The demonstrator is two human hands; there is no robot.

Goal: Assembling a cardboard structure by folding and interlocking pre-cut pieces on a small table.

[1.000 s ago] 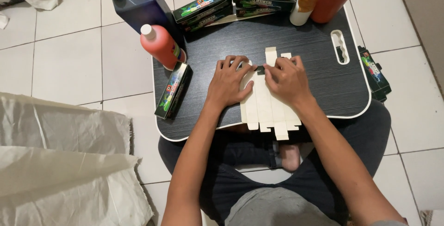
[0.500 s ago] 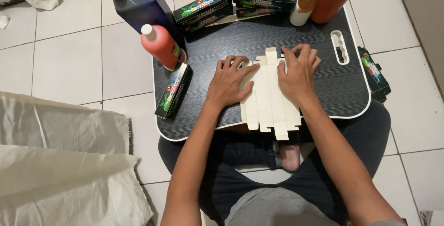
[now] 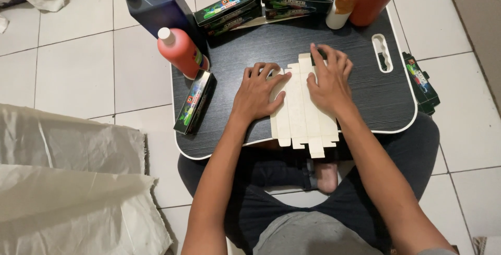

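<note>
Both hands flat, fingers spread, pressing down on unfolded cardboard box blank (image 3: pixel 300 106). Left hand (image 3: pixel 258 90) on blank's left edge; right hand (image 3: pixel 327 80) on its right half, fingertips toward far end. Blank lies mid-desk (image 3: pixel 365 104), long axis running away from person, near end overhanging near edge. Small printed box (image 3: pixel 194 101) at desk's left edge. Red bottle (image 3: pixel 180 51) beside it; dark blue jug (image 3: pixel 159 4) past far-left corner.

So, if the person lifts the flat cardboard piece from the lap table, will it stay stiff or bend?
The flat cardboard piece looks thin and scored with long fold lines, so it would probably flex along them. It seems light, since it overhangs the table edge without drooping. Both hands, left and right, press it flat, which suggests it may spring up.
</note>
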